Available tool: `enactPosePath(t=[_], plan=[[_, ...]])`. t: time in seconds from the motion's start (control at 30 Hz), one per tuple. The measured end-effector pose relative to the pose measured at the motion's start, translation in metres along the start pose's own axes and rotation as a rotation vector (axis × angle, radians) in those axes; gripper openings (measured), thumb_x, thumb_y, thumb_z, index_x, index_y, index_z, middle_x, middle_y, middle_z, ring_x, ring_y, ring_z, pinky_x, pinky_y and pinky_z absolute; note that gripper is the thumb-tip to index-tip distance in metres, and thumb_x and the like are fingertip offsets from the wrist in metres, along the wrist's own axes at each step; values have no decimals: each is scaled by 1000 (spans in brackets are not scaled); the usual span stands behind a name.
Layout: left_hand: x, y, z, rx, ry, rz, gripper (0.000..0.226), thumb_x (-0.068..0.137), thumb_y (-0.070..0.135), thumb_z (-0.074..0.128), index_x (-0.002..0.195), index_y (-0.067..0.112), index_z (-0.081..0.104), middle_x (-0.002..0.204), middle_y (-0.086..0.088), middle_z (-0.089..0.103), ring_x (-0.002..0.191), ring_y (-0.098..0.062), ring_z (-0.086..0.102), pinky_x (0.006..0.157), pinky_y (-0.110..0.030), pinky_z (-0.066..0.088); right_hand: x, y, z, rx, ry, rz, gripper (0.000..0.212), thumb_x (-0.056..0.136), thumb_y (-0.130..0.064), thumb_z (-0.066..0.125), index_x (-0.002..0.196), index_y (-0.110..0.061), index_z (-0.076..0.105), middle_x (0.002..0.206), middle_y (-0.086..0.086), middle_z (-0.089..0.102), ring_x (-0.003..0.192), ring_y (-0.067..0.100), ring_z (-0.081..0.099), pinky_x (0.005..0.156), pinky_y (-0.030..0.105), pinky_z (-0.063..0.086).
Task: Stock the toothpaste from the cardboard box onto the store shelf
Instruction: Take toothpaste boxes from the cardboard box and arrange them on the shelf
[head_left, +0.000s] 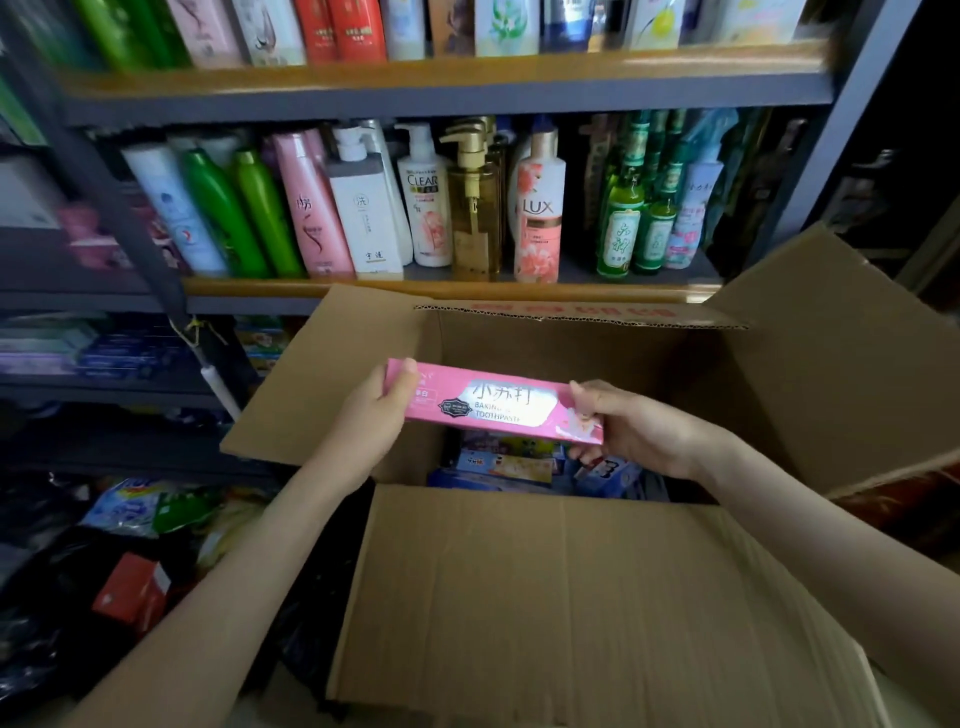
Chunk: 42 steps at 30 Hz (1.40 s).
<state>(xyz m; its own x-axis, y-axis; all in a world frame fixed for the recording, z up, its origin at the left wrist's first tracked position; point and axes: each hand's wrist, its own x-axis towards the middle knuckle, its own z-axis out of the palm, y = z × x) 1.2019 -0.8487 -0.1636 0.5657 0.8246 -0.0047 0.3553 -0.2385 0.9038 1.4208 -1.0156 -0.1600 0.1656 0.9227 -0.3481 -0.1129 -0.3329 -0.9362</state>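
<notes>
Head view | pink toothpaste carton (493, 402) held level over the open cardboard box (571, 597) | left hand (371, 415) clamps its left end, right hand (631, 423) its right end | more cartons (519, 462) deep inside, mostly hidden by near flap | shelf (441, 288) behind with bottles (431, 197); lower shelf blurred

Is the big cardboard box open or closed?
Open. The box has its flaps folded outward, and you can see more toothpaste packs inside, below the pink pack that both hands hold.
</notes>
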Motion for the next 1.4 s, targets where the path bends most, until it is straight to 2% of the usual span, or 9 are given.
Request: enactPosePath(t=[0.07, 0.2, 0.33, 0.5, 0.67, 0.83, 0.93, 1.23, 1.4], plan=[[2, 0, -1, -72, -65, -12, 28, 99, 45, 42, 112, 22, 52, 105, -6, 66, 99, -17, 66, 85, -33, 56, 2, 0, -3, -3, -30, -9, 64, 82, -45, 59, 128, -4, 42, 97, 11, 57, 74, 16, 58, 61, 21, 50], [6, 5, -15, 101, -36, 94, 25, 96, 34, 50, 116, 19, 46, 95, 5, 61, 81, -3, 61, 63, -9, 49, 14, -3, -4, -74, -66, 20, 49, 88, -37, 60, 126, -9, 44, 102, 10, 62, 81, 15, 62, 62, 19, 50], [15, 12, -36, 267, -42, 296, 37, 87, 40, 54, 118, 23, 43, 96, 15, 52, 80, 8, 56, 64, -7, 43, 34, 1, -1, -239, -105, 59, 40, 95, -28, 51, 131, -18, 38, 112, 3, 59, 91, 8, 63, 66, 13, 49], [36, 3, -42, 309, -195, 348, 33, 80, 42, 52, 108, 33, 37, 104, 18, 47, 94, 22, 49, 70, -5, 46, 66, 14, -1, -377, -120, 86, 56, 91, -33, 60, 139, -26, 32, 121, -7, 56, 102, 5, 62, 78, 13, 50], [55, -21, -42, 650, -299, 511, 57, 78, 79, 38, 116, 37, 31, 109, 13, 45, 100, -1, 48, 71, -10, 40, 97, 33, -4, -889, -74, 171, 68, 86, -44, 67, 136, -12, 34, 118, 3, 58, 103, 17, 58, 85, 29, 48], [64, -26, -27, 850, -298, 775, 54, 84, 60, 53, 112, 14, 46, 98, -4, 59, 83, -9, 46, 64, -19, 27, 95, 47, 12, -1321, -425, 380, 50, 85, -52, 63, 108, -10, 50, 96, 5, 59, 87, 24, 56, 62, 31, 39], [67, -29, -23, 842, -323, 761, 55, 81, 57, 53, 112, 12, 46, 97, -6, 62, 79, -14, 55, 61, -14, 28, 96, 60, 19, -1286, -532, 404, 44, 83, -50, 67, 101, -16, 47, 90, 0, 52, 81, 19, 51, 56, 28, 36], [88, -36, -18, 825, -453, 772, 60, 81, 62, 46, 114, 13, 43, 102, -6, 61, 81, -2, 40, 66, -20, 24, 105, 82, 22, -1227, -633, 429, 56, 89, -37, 65, 135, -15, 42, 128, 5, 53, 106, 18, 53, 74, 23, 38], [104, -30, -10, 785, -498, 799, 57, 82, 58, 42, 113, 11, 44, 104, -9, 60, 83, -23, 61, 65, -29, 39, 106, 77, 16, -1224, -585, 488, 50, 90, -36, 63, 133, -17, 44, 127, 6, 54, 107, 20, 53, 74, 24, 38]])
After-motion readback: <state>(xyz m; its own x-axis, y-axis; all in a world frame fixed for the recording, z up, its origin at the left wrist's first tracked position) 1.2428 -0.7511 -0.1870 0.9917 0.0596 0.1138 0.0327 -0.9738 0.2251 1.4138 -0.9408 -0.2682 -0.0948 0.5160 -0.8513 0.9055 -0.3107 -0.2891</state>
